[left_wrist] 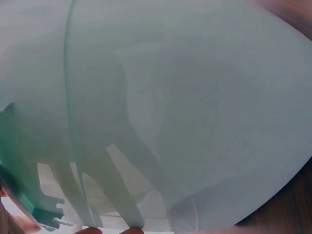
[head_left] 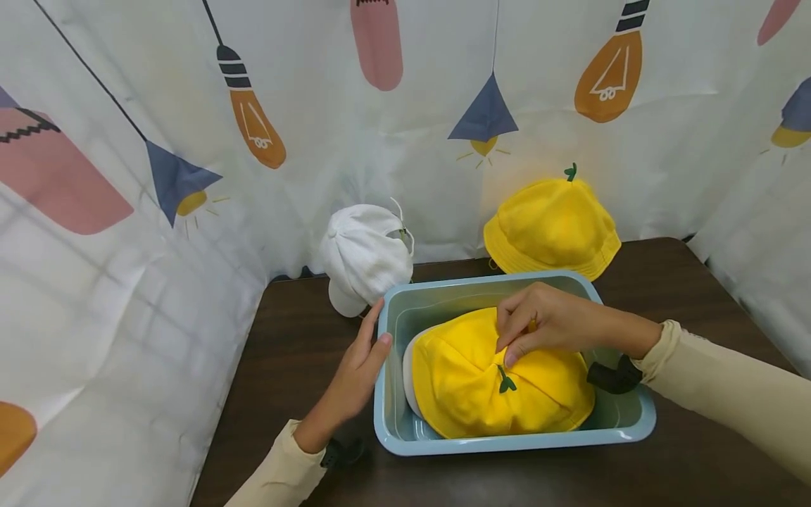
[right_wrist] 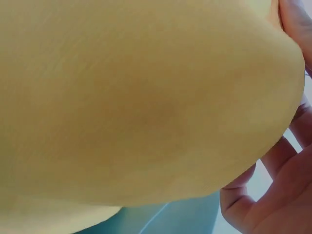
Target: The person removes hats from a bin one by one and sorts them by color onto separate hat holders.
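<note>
A yellow bucket hat (head_left: pixel 456 380) with a green sprout on its crown lies in a light blue plastic bin (head_left: pixel 481 445). My right hand (head_left: pixel 548 320) pinches the top of its crown between thumb and fingers. In the right wrist view the yellow cloth (right_wrist: pixel 146 107) fills most of the picture beside the fingers. A white edge (head_left: pixel 410 380) shows under the hat at its left; what it belongs to is mostly hidden. My left hand (head_left: pixel 355 373) rests against the bin's left side, fingers straight along the outer wall (left_wrist: pixel 195 122) and thumb at the rim.
Behind the bin at the left, a white cap (head_left: pixel 364 246) leans near the printed curtain (head_left: pixel 418 169). A second yellow bucket hat (head_left: pixel 554 218) with a green sprout stands behind the bin's right half. All rest on a dark wooden table (head_left: pixel 285 359).
</note>
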{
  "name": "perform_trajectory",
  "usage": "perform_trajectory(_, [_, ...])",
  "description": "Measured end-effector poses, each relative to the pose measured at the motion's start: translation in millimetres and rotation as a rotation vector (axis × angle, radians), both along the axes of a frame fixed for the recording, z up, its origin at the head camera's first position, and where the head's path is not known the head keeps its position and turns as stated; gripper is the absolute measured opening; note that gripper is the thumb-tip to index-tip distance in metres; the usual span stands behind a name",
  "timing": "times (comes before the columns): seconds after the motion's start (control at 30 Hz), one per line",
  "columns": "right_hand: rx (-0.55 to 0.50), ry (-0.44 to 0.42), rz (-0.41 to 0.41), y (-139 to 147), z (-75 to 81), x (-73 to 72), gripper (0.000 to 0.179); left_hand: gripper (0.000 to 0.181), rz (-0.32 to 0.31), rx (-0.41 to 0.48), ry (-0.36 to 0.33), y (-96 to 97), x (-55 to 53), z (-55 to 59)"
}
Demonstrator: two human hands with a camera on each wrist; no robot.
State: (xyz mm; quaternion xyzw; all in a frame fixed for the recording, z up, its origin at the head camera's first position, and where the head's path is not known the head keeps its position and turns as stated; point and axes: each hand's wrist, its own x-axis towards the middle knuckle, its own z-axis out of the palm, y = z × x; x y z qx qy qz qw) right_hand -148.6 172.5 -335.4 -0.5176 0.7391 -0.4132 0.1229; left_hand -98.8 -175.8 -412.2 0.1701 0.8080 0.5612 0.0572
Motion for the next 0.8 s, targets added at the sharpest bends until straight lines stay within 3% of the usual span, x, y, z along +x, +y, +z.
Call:
perform_trajectory(0.4, [-0.043,0.005,-0.064,-7,4.2,-0.8,0.016,0.059,0.008,-0.012,0.005,-0.8,2.4,-0.6])
perform_trajectory(0.63, [-0.066,0.004,-0.148,-1,9.1,-0.4,0.022,0.059,-0.003,-0.002,0.002,-0.6,3.1,0.9])
perform_trajectory(0.8, [-0.085,0.018,-0.154,4,12.4,-1.4,0.026,0.059,-0.01,0.01,0.002,1.3,0.9,2.7])
